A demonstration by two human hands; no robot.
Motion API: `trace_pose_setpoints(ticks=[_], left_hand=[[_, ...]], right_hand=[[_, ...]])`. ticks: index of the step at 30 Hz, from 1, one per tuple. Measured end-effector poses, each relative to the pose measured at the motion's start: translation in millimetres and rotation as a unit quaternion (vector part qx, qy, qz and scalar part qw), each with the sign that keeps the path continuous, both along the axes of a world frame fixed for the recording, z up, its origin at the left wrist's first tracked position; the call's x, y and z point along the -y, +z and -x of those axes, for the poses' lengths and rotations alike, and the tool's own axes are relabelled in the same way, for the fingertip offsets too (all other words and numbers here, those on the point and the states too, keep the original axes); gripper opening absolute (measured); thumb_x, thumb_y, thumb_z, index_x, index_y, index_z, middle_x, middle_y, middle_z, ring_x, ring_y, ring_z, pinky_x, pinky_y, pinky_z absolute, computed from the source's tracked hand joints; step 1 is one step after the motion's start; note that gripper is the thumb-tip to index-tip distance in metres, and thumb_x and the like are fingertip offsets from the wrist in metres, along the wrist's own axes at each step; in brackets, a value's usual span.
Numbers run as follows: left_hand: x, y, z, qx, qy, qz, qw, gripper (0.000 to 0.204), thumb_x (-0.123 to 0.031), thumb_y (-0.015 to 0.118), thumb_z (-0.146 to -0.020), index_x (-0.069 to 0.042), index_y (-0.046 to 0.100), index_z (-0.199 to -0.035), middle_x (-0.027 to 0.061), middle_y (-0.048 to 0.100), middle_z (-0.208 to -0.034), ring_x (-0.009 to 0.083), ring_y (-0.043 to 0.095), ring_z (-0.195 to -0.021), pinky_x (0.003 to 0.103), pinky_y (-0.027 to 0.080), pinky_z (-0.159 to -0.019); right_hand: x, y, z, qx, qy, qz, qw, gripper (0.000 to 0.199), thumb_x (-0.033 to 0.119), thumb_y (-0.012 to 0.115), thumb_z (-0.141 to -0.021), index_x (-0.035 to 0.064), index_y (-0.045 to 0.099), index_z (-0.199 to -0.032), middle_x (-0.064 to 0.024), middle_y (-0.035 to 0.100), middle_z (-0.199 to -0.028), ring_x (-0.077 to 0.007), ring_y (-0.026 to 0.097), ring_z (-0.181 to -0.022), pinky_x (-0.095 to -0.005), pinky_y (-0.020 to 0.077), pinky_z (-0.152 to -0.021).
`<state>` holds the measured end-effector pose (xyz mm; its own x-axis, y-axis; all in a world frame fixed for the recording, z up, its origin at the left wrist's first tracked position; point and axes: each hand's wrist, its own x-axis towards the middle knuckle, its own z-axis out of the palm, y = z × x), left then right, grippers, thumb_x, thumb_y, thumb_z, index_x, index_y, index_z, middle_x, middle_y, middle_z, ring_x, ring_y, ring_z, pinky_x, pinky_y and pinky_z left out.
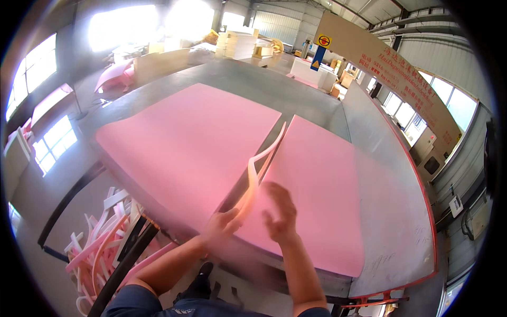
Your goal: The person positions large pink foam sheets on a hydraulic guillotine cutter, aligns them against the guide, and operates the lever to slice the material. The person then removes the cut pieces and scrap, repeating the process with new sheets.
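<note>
My left hand (pixel 223 223) is closed round the near end of a long, thin foam strip (pixel 252 182), pale pink to cream. The strip bends upward and runs away from me along the gap between two pink foam sheets. One is the left foam sheet (pixel 185 142), the other the right foam sheet (pixel 322 195); both lie flat on a grey metal table (pixel 311 111). My right hand (pixel 280 211) is over the near left part of the right sheet, just right of the strip. Its fingers are spread, slightly blurred, and hold nothing.
A heap of pink and white foam offcuts (pixel 100 238) lies low at the left, beside a black metal bar (pixel 127 267). A long tan beam (pixel 391 68) spans the far right, above the table. Stacked foam blocks (pixel 236 43) stand at the back.
</note>
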<state>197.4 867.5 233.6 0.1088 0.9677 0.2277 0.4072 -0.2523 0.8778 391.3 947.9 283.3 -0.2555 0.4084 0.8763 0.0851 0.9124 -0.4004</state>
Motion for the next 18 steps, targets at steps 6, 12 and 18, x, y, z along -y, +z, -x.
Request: trace_pose_setpoints(ticks=[6, 12, 18], left_hand=[[59.3, 42.4, -37.4, -0.214, 0.051, 0.033, 0.975, 0.028, -0.028, 0.053, -0.090, -0.003, 0.064, -0.095, 0.0193, 0.065, -0.075, 0.0326, 0.067, -0.071, 0.044, 0.050, -0.063], [84.6, 40.4, -53.3, -0.272, 0.084, -0.106, 0.953, 0.016, -0.022, 0.053, -0.089, -0.008, 0.061, -0.083, 0.0145, 0.060, -0.069, 0.0353, 0.062, -0.066, 0.047, 0.048, -0.060], [135.4, 64.9, -69.1, -0.096, 0.220, -0.338, 0.910, 0.014, -0.004, 0.057, -0.084, -0.001, 0.054, -0.070, 0.0127, 0.057, -0.062, 0.0336, 0.059, -0.056, 0.039, 0.048, -0.053]], right_hand=[[65.0, 14.9, -16.9, 0.265, 0.112, 0.089, 0.954, 0.034, 0.019, 0.055, -0.089, 0.0045, 0.065, -0.117, -0.0152, 0.069, -0.105, -0.0361, 0.067, -0.094, -0.0465, 0.0544, -0.082], [83.1, -8.2, -27.5, 0.272, 0.052, 0.088, 0.957, 0.019, 0.015, 0.052, -0.088, 0.0017, 0.063, -0.079, -0.0183, 0.063, -0.074, -0.0370, 0.063, -0.069, -0.0455, 0.0501, -0.063], [99.2, 0.5, 21.5, -0.072, 0.112, 0.163, 0.978, 0.030, 0.010, 0.043, -0.088, 0.0044, 0.043, -0.058, -0.0081, 0.044, -0.054, -0.0193, 0.044, -0.052, -0.0343, 0.0377, -0.053]])
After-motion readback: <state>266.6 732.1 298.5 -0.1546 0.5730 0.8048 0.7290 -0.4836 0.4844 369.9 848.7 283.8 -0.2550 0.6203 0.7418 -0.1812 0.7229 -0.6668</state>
